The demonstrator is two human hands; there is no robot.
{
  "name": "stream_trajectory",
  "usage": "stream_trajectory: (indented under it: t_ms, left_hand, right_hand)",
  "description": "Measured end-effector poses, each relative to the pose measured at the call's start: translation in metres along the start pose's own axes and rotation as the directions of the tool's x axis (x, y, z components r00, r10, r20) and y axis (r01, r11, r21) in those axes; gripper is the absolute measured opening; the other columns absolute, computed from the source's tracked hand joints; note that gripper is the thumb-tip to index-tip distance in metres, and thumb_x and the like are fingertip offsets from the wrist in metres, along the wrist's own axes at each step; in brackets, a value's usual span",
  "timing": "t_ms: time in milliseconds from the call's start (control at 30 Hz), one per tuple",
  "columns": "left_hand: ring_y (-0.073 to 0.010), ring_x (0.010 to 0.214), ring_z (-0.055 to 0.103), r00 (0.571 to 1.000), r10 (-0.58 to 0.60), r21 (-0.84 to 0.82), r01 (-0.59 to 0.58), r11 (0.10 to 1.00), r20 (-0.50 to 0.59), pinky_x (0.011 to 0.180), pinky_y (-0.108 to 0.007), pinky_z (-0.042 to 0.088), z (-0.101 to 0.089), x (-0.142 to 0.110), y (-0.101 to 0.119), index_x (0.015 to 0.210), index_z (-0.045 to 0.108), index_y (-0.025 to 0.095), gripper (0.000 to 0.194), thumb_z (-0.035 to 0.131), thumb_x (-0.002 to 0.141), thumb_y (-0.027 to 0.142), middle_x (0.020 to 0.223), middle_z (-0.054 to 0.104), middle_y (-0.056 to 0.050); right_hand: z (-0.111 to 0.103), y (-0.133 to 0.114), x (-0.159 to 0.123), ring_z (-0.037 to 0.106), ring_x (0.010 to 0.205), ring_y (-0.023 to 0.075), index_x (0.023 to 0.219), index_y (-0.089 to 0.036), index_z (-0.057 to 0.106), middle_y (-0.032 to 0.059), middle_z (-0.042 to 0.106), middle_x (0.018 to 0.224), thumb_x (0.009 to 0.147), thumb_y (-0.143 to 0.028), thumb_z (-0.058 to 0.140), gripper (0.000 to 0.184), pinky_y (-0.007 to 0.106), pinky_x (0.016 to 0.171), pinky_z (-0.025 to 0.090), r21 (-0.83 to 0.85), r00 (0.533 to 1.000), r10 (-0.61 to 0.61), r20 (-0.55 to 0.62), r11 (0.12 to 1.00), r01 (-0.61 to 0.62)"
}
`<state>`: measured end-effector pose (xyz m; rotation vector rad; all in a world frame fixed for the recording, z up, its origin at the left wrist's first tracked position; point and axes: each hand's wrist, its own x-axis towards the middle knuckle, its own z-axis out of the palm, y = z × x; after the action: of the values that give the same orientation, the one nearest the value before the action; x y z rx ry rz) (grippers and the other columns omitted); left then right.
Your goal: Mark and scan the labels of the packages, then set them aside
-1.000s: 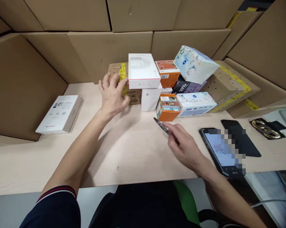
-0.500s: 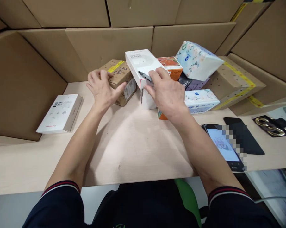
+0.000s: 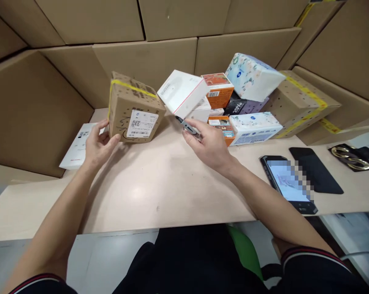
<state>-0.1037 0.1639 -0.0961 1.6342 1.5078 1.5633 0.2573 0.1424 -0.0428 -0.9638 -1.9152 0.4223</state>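
My left hand [image 3: 99, 143] grips the lower left corner of a small brown cardboard parcel [image 3: 132, 108] with yellow tape and a white shipping label, holding it tilted just above the light wooden table [image 3: 160, 188]. My right hand [image 3: 209, 143] is closed on a grey pen [image 3: 187, 125], its tip pointing up and left toward a white power bank box [image 3: 182, 93] that leans tilted on a smaller white box. Both hands are in front of the pile of small boxes.
Behind the right hand lie orange boxes [image 3: 218, 90], tissue packs [image 3: 252, 76] and a taped brown parcel [image 3: 303, 106]. A flat white box [image 3: 77, 149] lies at the left. A phone [image 3: 287, 183], a black sheet [image 3: 314, 169] and scissors [image 3: 352, 158] lie at the right. Large cartons wall the table.
My left hand pulled the brown parcel out of the pile, leftward and up. The white power bank box tipped over. My right hand with the pen drew back from that box.
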Motion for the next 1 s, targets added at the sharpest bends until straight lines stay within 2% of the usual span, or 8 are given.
stream_trajectory:
  t_ms: [200, 333, 433, 567, 667, 767, 900, 1000]
  left_hand:
    - [-0.0249, 0.108, 0.068, 0.979, -0.203, -0.139, 0.198, 0.970, -0.020, 0.105, -0.054, 0.052, 0.004, -0.023, -0.013, 0.112, 0.057, 0.025, 0.061, 0.086, 0.064, 0.049, 0.131, 0.064, -0.001]
    - [-0.0242, 0.095, 0.069, 0.940, -0.342, -0.261, 0.332, 0.906, 0.007, 0.092, -0.052, 0.057, 0.000, -0.008, -0.009, 0.099, 0.056, 0.024, 0.046, 0.065, 0.073, 0.060, 0.121, 0.068, -0.003]
    - [-0.0268, 0.092, 0.069, 0.894, -0.448, -0.294, 0.428, 0.855, -0.003, 0.086, -0.049, 0.058, 0.001, 0.009, -0.009, 0.088, 0.055, 0.023, 0.053, 0.048, 0.080, 0.075, 0.105, 0.070, -0.009]
    - [-0.0291, 0.092, 0.069, 0.813, -0.581, -0.240, 0.557, 0.795, -0.034, 0.079, -0.043, 0.056, 0.019, 0.026, -0.007, 0.093, 0.059, 0.025, 0.059, 0.056, 0.076, 0.081, 0.086, 0.069, -0.008]
    - [-0.0276, 0.098, 0.069, 0.847, -0.531, -0.207, 0.527, 0.824, 0.040, 0.084, -0.040, 0.055, 0.034, 0.028, 0.001, 0.105, 0.062, 0.025, 0.065, 0.050, 0.079, 0.084, 0.094, 0.072, -0.008]
    - [-0.0265, 0.108, 0.067, 0.879, -0.451, -0.251, 0.476, 0.843, 0.151, 0.094, -0.042, 0.053, 0.037, 0.019, 0.015, 0.115, 0.061, 0.024, 0.071, 0.041, 0.083, 0.084, 0.111, 0.074, -0.009]
    - [-0.0300, 0.119, 0.061, 0.911, -0.344, -0.334, 0.405, 0.851, 0.228, 0.096, -0.046, 0.053, 0.025, -0.009, 0.044, 0.119, 0.059, 0.026, 0.063, 0.048, 0.085, 0.078, 0.133, 0.066, -0.009]
    - [-0.0307, 0.133, 0.052, 0.970, -0.209, -0.348, 0.241, 0.906, 0.127, 0.099, -0.046, 0.052, 0.018, -0.040, 0.066, 0.128, 0.050, 0.033, 0.058, 0.052, 0.085, 0.072, 0.144, 0.056, -0.007]
  right_hand:
    - [0.024, 0.022, 0.024, 0.066, 0.092, 0.0214, 0.119, -0.021, 0.064, 0.0063, 0.073, 0.104, 0.092, -0.029, 0.056, 0.029, 0.038, 0.085, 0.052, 0.031, 0.989, 0.132, -0.060, 0.991, -0.131]
    - [0.026, 0.020, 0.023, 0.065, 0.087, 0.0211, 0.106, -0.022, 0.067, 0.0040, 0.073, 0.094, 0.091, -0.029, 0.056, 0.020, 0.037, 0.083, 0.051, 0.044, 0.979, 0.205, 0.001, 0.978, -0.204]
    - [0.033, 0.011, 0.025, 0.065, 0.090, 0.0215, 0.099, -0.022, 0.067, 0.0039, 0.073, 0.094, 0.091, -0.030, 0.056, 0.016, 0.038, 0.087, 0.050, 0.064, 0.985, 0.172, 0.004, 0.983, -0.171]
    - [0.056, -0.002, 0.059, 0.062, 0.113, 0.0185, 0.121, -0.022, 0.062, 0.0044, 0.070, 0.125, 0.094, -0.041, 0.057, 0.033, 0.036, 0.102, 0.046, 0.217, 0.983, 0.181, 0.040, 0.958, -0.186]
    - [0.075, -0.008, 0.091, 0.062, 0.114, 0.0159, 0.129, -0.021, 0.058, 0.0027, 0.070, 0.126, 0.090, -0.047, 0.061, 0.047, 0.035, 0.102, 0.044, 0.255, 0.951, 0.263, 0.162, 0.920, -0.298]
    - [0.080, -0.017, 0.099, 0.064, 0.105, 0.0138, 0.122, -0.022, 0.061, 0.0012, 0.073, 0.117, 0.088, -0.048, 0.060, 0.043, 0.032, 0.095, 0.046, 0.283, 0.943, 0.267, 0.199, 0.905, -0.317]
    - [0.060, -0.042, 0.071, 0.064, 0.105, 0.0136, 0.110, -0.031, 0.059, -0.0022, 0.072, 0.113, 0.086, -0.049, 0.056, 0.030, 0.030, 0.093, 0.047, 0.428, 0.984, 0.143, 0.104, 0.887, -0.174]
    - [0.036, -0.058, 0.039, 0.065, 0.101, 0.0166, 0.096, -0.031, 0.057, -0.0008, 0.071, 0.105, 0.090, -0.050, 0.056, 0.020, 0.031, 0.087, 0.050, 0.474, 0.994, 0.091, 0.064, 0.873, -0.111]
